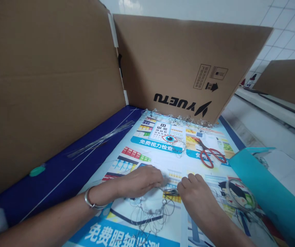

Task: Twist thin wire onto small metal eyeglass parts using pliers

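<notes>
My right hand is closed around a small pair of pliers, whose jaws point left. Just beyond the jaw tips, my left hand pinches the edge of a wire ornament. Its loose loops of thin silvery wire, with small clear pieces along them, spread below the pliers. The exact spot under my left fingertips is hidden. Red-handled scissors lie partly open beyond my right hand.
Tangled wire pieces line the back, below a cardboard wall. Straight wires lie at left on the blue surface. A coil of wire and a teal box are at right. A printed poster covers the table.
</notes>
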### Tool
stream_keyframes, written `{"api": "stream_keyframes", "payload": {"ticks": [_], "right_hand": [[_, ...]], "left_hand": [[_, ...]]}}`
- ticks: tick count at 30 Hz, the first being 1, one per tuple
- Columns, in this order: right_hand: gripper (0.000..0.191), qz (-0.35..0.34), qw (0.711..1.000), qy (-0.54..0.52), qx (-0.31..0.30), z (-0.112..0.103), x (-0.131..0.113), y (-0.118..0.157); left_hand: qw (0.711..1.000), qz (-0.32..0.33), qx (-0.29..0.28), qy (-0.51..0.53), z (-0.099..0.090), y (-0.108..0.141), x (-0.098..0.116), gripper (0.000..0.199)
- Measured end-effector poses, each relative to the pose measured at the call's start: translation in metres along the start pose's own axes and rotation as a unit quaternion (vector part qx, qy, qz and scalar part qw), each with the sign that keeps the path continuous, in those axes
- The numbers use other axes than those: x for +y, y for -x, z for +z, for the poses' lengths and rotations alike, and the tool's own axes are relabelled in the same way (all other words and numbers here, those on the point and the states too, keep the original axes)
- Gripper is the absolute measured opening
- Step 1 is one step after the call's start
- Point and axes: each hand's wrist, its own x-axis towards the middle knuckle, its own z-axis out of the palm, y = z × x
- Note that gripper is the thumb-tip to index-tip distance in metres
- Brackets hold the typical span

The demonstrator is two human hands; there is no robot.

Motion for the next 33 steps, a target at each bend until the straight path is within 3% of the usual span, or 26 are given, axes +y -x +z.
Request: {"api": "stream_keyframes", "payload": {"ticks": [9, 25, 33], "right_hand": [[0.01, 0.022, 0.999, -0.021, 0.03, 0.007, -0.003, -0.002], [0.009, 0.045, 0.998, -0.002, -0.032, -0.023, -0.016, -0.018], [0.014, 0.043, 0.997, 0.02, -0.06, -0.026, -0.021, -0.023]], "left_hand": [[0.999, -0.015, 0.006, -0.046, 0.003, 0.003, -0.001, 0.018], [0.994, -0.046, 0.028, -0.1, 0.01, 0.003, -0.001, 0.012], [0.985, -0.078, -0.01, -0.154, 0.007, 0.003, 0.003, 0.009]]}}
